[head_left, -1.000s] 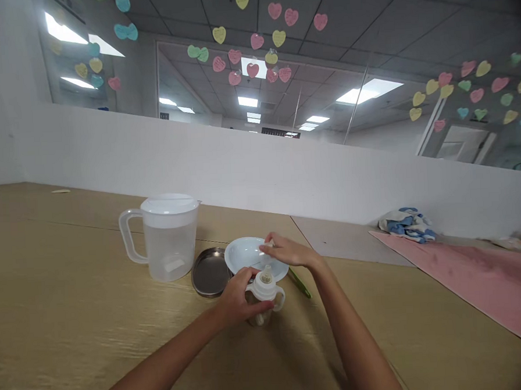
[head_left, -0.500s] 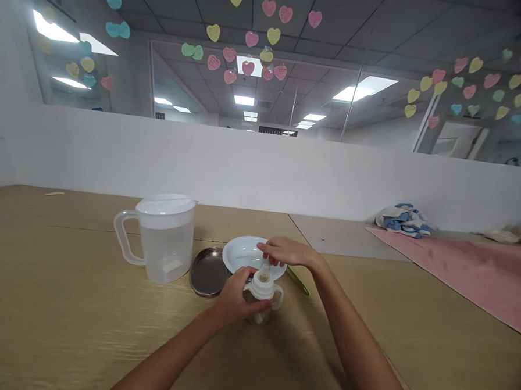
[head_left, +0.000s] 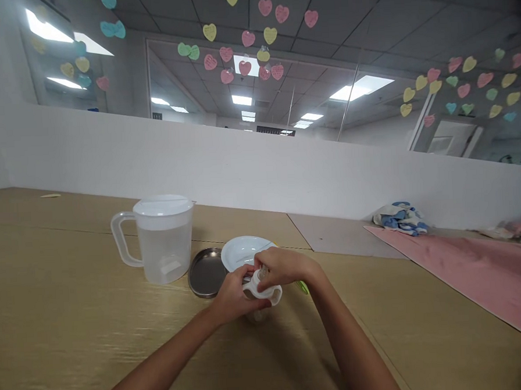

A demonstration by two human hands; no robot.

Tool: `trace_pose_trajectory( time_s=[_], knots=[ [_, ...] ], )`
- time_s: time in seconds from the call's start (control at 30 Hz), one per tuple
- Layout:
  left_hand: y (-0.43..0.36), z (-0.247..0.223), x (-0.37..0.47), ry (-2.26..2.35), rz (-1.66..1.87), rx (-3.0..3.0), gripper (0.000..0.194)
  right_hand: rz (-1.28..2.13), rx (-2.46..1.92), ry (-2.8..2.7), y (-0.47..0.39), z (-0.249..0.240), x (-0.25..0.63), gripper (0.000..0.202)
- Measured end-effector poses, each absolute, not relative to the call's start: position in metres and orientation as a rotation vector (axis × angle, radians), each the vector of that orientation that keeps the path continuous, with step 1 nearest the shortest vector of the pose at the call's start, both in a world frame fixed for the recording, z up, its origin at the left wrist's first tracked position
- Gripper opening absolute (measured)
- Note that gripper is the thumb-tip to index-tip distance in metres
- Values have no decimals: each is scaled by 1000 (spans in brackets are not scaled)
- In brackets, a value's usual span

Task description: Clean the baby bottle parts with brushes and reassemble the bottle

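Observation:
A white-collared baby bottle (head_left: 266,295) with two side handles stands in front of me. My left hand (head_left: 234,295) is wrapped round its left side, fingers behind and thumb in front. From above, my right hand (head_left: 286,267) grips the clear teat (head_left: 263,271) at the top, its fingers closed and partly covering the collar. Just behind both hands lies a white oval bowl (head_left: 237,250), partly hidden by them. The end of a green tool (head_left: 303,287) shows beside my right wrist; its kind is unclear.
A lidded clear plastic jug (head_left: 166,249) stands to the left, next to a round dark metal dish (head_left: 206,274). At the right are a pink mat (head_left: 460,269) and a crumpled blue-and-white cloth (head_left: 400,218). A white wall (head_left: 224,168) borders the table's back.
My right hand has come down and left onto the bottle's top, closing round the teat. My left hand keeps its hold. The view has shifted slightly.

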State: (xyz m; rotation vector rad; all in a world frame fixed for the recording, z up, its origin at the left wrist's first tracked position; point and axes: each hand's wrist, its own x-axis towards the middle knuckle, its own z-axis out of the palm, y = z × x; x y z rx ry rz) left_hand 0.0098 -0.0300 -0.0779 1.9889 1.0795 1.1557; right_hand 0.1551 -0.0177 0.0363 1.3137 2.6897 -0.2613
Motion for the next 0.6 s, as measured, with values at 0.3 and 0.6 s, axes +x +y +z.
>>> trace_pose_trajectory(
  time_s=[0.3, 0.6],
  knots=[
    [-28, -77, 7, 1007, 1127, 2006, 70, -457, 1367, 2860, -15, 41, 162, 30],
    [-27, -82, 7, 989, 1128, 2024, 76, -435, 1272, 3010, -14, 44, 165, 5]
  ],
)
